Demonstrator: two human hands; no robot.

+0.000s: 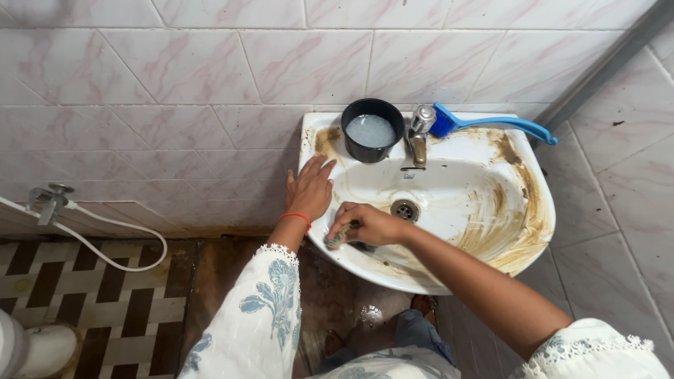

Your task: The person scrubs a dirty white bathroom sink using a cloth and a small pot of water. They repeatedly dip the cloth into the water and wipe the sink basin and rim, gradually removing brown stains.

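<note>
A white wall-mounted sink (523, 231) with brown stains on its rim and right side fills the centre. My left hand (309, 188) lies flat with fingers spread on the sink's left rim. Inside the basin, near its front left, my right hand (365, 224) is closed around a small scrubbing pad (335, 240) pressed to the basin wall. The metal drain (404, 209) is just right of that hand. A red thread circles my left wrist.
A black cup of soapy liquid (372, 130) stands on the back rim beside a metal tap (419, 133). A blue brush (491, 125) lies behind the tap. A wall valve with white hose (105, 235) is at left. Checked floor tiles and a white toilet (31, 347) are below.
</note>
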